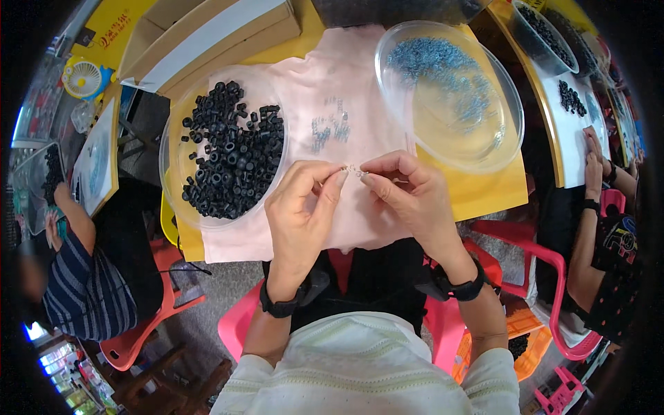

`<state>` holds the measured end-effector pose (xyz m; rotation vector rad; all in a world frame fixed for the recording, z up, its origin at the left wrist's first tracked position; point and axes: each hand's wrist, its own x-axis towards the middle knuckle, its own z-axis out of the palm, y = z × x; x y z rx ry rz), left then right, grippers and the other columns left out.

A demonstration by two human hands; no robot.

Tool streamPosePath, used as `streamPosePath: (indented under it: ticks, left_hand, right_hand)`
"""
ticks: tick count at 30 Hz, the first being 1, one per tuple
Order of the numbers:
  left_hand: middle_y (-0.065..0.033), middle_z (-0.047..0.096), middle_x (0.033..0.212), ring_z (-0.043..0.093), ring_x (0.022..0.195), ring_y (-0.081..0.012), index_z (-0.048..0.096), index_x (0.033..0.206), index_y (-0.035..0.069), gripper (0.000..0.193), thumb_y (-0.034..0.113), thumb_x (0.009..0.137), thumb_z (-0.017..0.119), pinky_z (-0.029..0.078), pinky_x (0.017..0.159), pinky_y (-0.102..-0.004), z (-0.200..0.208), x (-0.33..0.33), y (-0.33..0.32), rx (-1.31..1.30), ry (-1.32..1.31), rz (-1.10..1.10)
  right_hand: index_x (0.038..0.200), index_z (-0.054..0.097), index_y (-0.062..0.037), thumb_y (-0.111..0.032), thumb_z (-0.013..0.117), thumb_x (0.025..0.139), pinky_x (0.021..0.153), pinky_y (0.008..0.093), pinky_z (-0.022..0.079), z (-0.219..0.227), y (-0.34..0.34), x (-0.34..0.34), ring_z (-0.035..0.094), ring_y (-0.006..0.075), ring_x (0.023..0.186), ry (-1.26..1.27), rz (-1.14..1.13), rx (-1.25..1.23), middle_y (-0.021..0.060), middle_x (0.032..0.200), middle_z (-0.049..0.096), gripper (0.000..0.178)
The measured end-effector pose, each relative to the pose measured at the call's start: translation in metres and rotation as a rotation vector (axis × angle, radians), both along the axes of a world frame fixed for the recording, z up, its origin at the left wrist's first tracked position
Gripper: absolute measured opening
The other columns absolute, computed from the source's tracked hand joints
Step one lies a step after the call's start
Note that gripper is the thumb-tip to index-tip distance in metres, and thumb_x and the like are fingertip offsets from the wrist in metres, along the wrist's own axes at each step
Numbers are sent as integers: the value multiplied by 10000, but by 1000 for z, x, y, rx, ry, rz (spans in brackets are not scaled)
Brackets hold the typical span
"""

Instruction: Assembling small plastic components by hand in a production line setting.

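My left hand (302, 202) and my right hand (415, 199) meet above the pink cloth (318, 83), thumb and forefinger pinched on each. Between the fingertips show tiny pale, clear-looking pieces (353, 169), too small to name. A round clear tub (166, 162) on the left holds many short black cylindrical parts (232, 162), some showing a hole. To the right, another clear tub (508, 149) contains small bluish pieces (443, 72). A loose patch of similar small pieces (330, 124) lies on the cloth beyond my hands.
A cardboard box (207, 41) stands at the far left beside a small yellow fan (83, 77). Co-workers sit on both sides, a striped sleeve (76, 249) at left and a person's hands (593, 162) at right. An orange crate (532, 332) and pink chair (560, 277) are at lower right.
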<state>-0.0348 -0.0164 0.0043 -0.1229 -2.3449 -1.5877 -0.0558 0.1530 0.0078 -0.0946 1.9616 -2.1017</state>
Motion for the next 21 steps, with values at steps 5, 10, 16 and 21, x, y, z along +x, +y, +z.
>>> streamPosePath:
  ticks: [5, 10, 16, 21]
  left_hand:
    - [-118, 646, 916, 611, 754, -163, 664, 996, -29, 152, -38, 845, 652, 489, 645, -258, -8, -6, 2, -335, 120, 66]
    - [-134, 654, 952, 637, 788, -192, 664, 1050, -27, 194, -38, 860, 624, 504, 676, -275, -7, -1, -2, -412, 164, 130]
    - [-125, 662, 976, 643, 839, -174, 670, 1075, -17, 205, -28, 881, 605, 497, 737, -260, 25, 28, -22, -293, -177, 49]
    - [-92, 632, 984, 617, 793, -141, 672, 1081, -11, 214, 22, 871, 646, 487, 709, -254, 13, 32, -18, -227, -229, -3]
  right_hand:
    - [965, 650, 32, -52, 669, 874, 621, 235, 487, -8, 1, 4, 600, 103, 684, 211, -58, 229, 70, 803, 655, 125]
    - [963, 664, 18, -44, 674, 862, 612, 252, 478, -17, 0, 3, 596, 127, 676, 305, -85, 282, 88, 799, 648, 118]
    - [976, 677, 9, -39, 670, 866, 619, 250, 472, -18, 2, 5, 583, 123, 673, 313, -106, 282, 83, 802, 653, 120]
    - [979, 679, 10, -36, 670, 867, 618, 242, 468, -18, 1, 6, 581, 115, 675, 343, -96, 270, 76, 802, 655, 122]
